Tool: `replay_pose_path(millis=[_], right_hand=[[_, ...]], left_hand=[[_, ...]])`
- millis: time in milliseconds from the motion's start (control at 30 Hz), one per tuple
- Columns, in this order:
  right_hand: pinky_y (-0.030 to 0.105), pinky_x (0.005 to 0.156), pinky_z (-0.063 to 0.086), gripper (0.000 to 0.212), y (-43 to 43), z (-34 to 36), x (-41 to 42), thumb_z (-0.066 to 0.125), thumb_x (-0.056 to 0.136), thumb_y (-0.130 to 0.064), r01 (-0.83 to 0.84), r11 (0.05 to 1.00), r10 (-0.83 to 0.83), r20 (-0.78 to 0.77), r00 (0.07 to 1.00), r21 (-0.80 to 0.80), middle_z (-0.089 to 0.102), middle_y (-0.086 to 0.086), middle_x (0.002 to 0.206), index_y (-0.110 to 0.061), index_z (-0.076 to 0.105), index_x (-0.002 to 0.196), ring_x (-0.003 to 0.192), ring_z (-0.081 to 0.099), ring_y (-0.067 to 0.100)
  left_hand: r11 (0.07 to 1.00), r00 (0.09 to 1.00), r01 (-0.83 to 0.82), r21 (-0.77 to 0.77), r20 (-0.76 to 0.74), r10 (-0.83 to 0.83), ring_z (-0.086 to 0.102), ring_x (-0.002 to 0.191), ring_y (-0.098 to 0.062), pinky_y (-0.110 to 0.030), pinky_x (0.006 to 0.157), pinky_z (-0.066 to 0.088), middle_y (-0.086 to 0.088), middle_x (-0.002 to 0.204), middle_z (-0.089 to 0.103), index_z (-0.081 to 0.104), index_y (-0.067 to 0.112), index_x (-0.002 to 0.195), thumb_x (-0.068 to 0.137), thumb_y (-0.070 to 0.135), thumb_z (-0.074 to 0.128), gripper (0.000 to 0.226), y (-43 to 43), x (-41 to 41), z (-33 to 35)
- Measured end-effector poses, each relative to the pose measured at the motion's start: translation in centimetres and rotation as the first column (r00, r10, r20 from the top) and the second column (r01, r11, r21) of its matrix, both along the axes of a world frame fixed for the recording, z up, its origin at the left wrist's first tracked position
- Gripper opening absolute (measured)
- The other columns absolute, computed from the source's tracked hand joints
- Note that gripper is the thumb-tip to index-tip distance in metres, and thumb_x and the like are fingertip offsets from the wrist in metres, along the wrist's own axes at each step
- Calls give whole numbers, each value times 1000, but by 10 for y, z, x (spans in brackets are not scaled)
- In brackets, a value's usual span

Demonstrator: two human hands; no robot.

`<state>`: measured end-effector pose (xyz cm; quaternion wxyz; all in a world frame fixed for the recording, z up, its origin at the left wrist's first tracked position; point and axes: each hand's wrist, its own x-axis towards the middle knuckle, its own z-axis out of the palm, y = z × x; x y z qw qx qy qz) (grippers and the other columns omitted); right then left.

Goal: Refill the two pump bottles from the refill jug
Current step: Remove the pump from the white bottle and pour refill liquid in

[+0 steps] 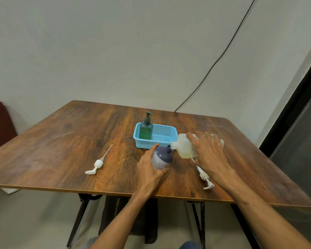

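A purple and white pump bottle (162,158) with its pump off stands on the wooden table (61,137), tilted a little to the right, and my left hand (149,168) grips its left side. My right hand (209,155) holds the pale refill jug (184,145) tipped sideways, its white spout touching the bottle's open neck. Yellowish liquid lies in the jug's low side. A green pump bottle (146,129) with a dark pump stands in the blue basket (166,136) behind.
Two white pump heads with long tubes lie on the table, one to the left (97,165), one under my right wrist (205,177). A black cable (223,53) hangs down the wall. A dark door frame stands at the right, a red seat at the far left.
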<state>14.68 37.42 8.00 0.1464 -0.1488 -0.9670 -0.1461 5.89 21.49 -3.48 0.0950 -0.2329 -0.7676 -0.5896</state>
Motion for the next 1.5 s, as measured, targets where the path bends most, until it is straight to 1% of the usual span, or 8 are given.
replay_pose_path(millis=[233,400,600,733,900,1067,1167,1500], right_hand=[[52,114,30,79,1,-1,2,76,84,-34,-7,1000,7,-6,1000,-7,43,7,152,-30,32,149,138,40,31],[52,115,30,80,0,-1,1,77,84,-34,-8,1000,8,-9,1000,-14,42,7,152,-30,32,149,139,40,30],[52,117,27,79,0,1,2,74,86,-37,-3,1000,4,5,1000,-17,39,7,154,-31,28,151,141,37,31],[53,116,28,80,0,2,1,74,86,-36,-7,1000,7,13,1000,-9,40,8,153,-30,28,151,140,38,31],[53,116,29,79,-1,3,1,73,86,-35,-7,1000,8,16,1000,-12,40,7,154,-30,28,151,140,38,30],[53,116,29,80,-2,3,1,74,85,-34,-7,1000,7,24,1000,-9,41,9,153,-30,29,151,139,39,32],[54,116,29,80,-2,3,1,76,85,-34,-8,1000,9,14,1000,-13,42,10,152,-29,31,151,139,40,33],[52,116,28,79,-1,4,2,73,87,-37,3,1000,-3,23,1000,-5,40,7,154,-32,27,151,141,38,31]], left_hand=[[1000,1000,-4,-5,-5,4,58,118,-9,-40,105,49,4,132,60,47,24,142,61,55,79,93,-1,1,0],[1000,1000,-18,-25,-3,18,56,118,-9,-41,106,49,2,133,60,47,23,143,65,38,89,90,1,0,0],[1000,1000,-19,-13,7,19,58,118,-11,-45,105,50,3,132,60,47,24,142,61,51,81,92,0,2,0],[1000,1000,-18,-17,4,18,58,119,-12,-44,105,50,2,133,60,47,22,143,64,40,88,91,0,1,-1],[1000,1000,-19,4,9,19,59,117,-10,-42,104,51,3,131,62,49,23,142,60,60,75,94,0,2,0],[1000,1000,-10,-4,13,10,59,118,-12,-43,104,51,2,132,61,48,22,143,63,39,88,91,-2,2,0],[1000,1000,-13,-2,10,13,59,117,-11,-41,103,51,2,131,61,49,21,142,64,37,89,89,-1,1,0],[1000,1000,-6,8,5,5,59,119,-11,-43,104,51,3,133,61,47,23,143,57,65,70,98,1,1,-1]])
